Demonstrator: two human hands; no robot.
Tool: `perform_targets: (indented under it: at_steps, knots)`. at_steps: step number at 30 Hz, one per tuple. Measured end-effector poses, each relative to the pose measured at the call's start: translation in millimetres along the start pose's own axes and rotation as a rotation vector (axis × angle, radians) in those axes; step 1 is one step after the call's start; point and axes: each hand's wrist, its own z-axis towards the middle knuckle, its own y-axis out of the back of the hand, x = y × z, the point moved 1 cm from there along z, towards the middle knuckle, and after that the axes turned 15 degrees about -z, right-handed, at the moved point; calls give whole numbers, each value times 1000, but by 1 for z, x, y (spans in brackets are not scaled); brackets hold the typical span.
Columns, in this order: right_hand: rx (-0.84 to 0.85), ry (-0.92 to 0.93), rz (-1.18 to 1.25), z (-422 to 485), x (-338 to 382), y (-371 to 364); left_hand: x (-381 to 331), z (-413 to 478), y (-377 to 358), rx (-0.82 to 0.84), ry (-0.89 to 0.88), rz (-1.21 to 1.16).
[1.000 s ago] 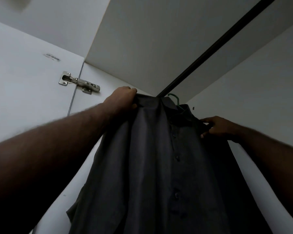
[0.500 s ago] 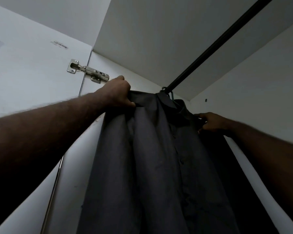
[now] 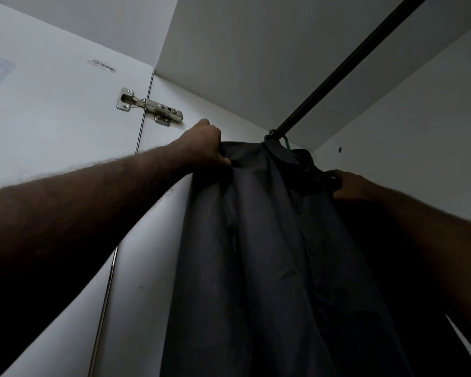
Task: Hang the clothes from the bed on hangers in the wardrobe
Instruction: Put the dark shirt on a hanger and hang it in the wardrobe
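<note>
Overhead, left hand point(image 3: 204, 144) and right hand point(image 3: 350, 186) each pinch 1 shoulder of the grey shirt point(image 3: 269, 254), likely squaring it on its hanger point(image 3: 287, 144).

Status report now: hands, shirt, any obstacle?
Left hand grips shirt shoulder. Right hand holds other shoulder. Green hanger hooked on rail. No obstacle seen.

Home wardrobe interior: rail point(image 3: 346, 66), door hinge point(image 3: 150, 110).

White laminate wardrobe door point(image 3: 52, 126), left: silver metal cup hinge point(image 3: 150, 110), small printed label point(image 3: 104, 65) near top. White flat top panel point(image 3: 256, 63); black round hanging rail point(image 3: 351, 63) beneath. White inner wall panel point(image 3: 419, 118), right. Dim light.
</note>
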Motion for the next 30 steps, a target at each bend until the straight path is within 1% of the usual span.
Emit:
perform_targets:
  at_steps: [3,6,10,12,15,17,19,21,25,30]
  knots:
    - [-20,-44,-69,-1,4,-1,-6,-9,2,-59,98,-135]
    - [-149,-25,-66,-9,11,0,-9,-21,3,-62,255,-310]
    - [-407,97,23,-26,33,13,-18,-33,12,-17,425,-629]
    - [-458,199,23,-37,52,21,-21,-38,17,20,537,-761]
    - [-458,385,47,-57,86,32,-24,-46,23,62,668,-858]
    - [-444,471,70,-70,106,36,-26,-52,25,108,725,-914]
    - [-403,536,72,-80,123,38,-30,-60,25,181,757,-975]
    - [-365,586,68,-88,135,38,-33,-68,26,217,768,-1032]
    - [-319,621,15,-100,144,37,-38,-84,29,180,798,-1076]
    - [-247,634,-34,-115,147,36,-42,-102,44,81,846,-1019]
